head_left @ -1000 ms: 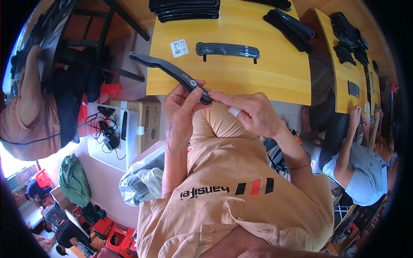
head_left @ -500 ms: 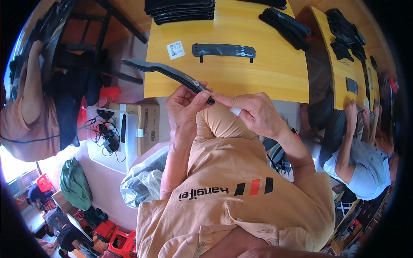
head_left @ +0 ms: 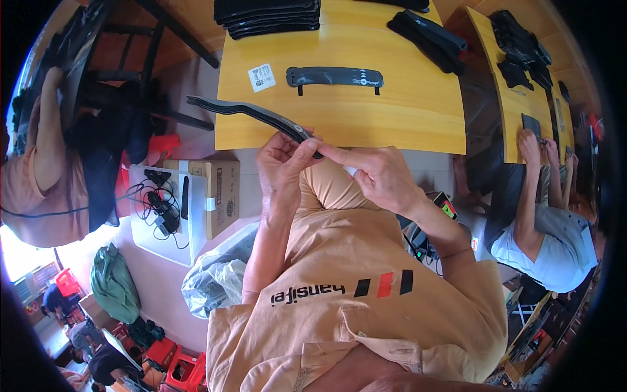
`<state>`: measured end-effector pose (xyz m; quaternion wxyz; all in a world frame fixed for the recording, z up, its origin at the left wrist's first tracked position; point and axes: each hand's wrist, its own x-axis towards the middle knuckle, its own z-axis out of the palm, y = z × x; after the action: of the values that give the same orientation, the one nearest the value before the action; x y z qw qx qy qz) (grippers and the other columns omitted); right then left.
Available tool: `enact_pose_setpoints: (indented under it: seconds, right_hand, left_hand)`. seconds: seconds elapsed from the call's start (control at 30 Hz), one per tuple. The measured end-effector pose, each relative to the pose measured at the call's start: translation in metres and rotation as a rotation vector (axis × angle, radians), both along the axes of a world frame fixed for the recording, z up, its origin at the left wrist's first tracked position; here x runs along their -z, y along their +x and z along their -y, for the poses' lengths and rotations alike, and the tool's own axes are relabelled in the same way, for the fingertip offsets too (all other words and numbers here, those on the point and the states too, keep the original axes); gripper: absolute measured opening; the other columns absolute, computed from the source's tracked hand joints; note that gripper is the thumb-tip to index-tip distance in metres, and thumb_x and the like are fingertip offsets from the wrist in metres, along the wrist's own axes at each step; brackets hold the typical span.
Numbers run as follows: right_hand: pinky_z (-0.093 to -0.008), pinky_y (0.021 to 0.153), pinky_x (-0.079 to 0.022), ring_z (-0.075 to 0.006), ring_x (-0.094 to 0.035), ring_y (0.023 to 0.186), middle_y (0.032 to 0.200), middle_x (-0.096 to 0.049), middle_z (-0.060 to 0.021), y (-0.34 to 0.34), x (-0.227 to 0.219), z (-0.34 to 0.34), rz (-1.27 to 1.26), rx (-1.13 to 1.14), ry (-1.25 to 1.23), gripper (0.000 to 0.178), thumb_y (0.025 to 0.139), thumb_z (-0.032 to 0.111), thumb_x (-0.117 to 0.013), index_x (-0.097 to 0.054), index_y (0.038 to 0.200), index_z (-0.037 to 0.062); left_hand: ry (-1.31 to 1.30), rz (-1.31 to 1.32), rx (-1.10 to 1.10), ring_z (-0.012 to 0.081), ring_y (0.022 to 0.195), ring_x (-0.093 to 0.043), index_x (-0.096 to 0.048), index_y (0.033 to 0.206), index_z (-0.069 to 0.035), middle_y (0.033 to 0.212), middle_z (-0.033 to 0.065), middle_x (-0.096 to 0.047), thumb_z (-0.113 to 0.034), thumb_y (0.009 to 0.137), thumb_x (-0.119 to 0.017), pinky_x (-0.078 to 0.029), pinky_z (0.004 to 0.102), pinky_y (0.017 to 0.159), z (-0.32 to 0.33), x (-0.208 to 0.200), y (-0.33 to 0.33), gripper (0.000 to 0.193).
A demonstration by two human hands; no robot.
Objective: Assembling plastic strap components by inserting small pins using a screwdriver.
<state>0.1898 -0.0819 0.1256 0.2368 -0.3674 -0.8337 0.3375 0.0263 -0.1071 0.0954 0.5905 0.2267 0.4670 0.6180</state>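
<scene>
Above my lap, my left hand [head_left: 285, 159] pinches the near end of a thin bundle of long black strips [head_left: 258, 114] between thumb and fingers. The bundle bends and points up to the left, with layered edges and a small pale print. My right hand [head_left: 385, 175] reaches over with its index finger stretched out, the tip at the held end of the bundle beside my left thumb. A white wrap shows on one of its digits. The right thumb stands apart from the strips. Another black strip [head_left: 336, 77] with two short tabs lies flat on the yellow table [head_left: 392, 124].
A white label [head_left: 262, 78] lies left of the flat strip. Folded black pieces [head_left: 268, 18] are stacked at the far left, more black pieces [head_left: 428, 42] at the far right. A bin with cables [head_left: 160, 209] and a cardboard box [head_left: 223, 196] stand left. Co-workers sit on both sides.
The bundle has tilted slightly, showing more of its layered edge. My right hand has shifted a little left. At the right table, a co-worker's hands have moved up to a dark piece.
</scene>
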Motion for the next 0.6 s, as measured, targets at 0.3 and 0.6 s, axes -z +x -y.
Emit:
enact_pose_setpoints:
  seconds: [0.3,0.6]
  right_hand:
    - [-0.0190,0.052,-0.043,-0.0058,-0.047,0.055,0.087,-0.063,-0.0017,-0.011,0.024,-0.002,-0.468,0.078,-0.758,0.050,0.075,-0.012,-0.042,-0.055,0.119,0.0108]
    - [-0.0298,0.067,-0.047,-0.0278,-0.061,0.077,0.088,-0.063,-0.0147,-0.016,0.017,0.008,-0.288,0.099,-0.148,0.047,0.072,-0.010,-0.044,-0.057,0.113,0.0095]
  left_hand:
    - [0.015,-0.054,-0.096,0.0113,0.071,-0.060,-0.058,0.091,0.003,0.081,0.0078,-0.061,-0.009,0.079,-0.065,-0.054,0.0236,0.062,-0.001,0.005,-0.003,0.018]
    - [-0.125,-0.426,0.170,0.0105,0.053,-0.058,-0.060,0.077,0.004,0.062,0.0070,-0.060,-0.023,0.082,-0.063,-0.046,0.0202,0.048,0.010,-0.011,-0.013,0.028]
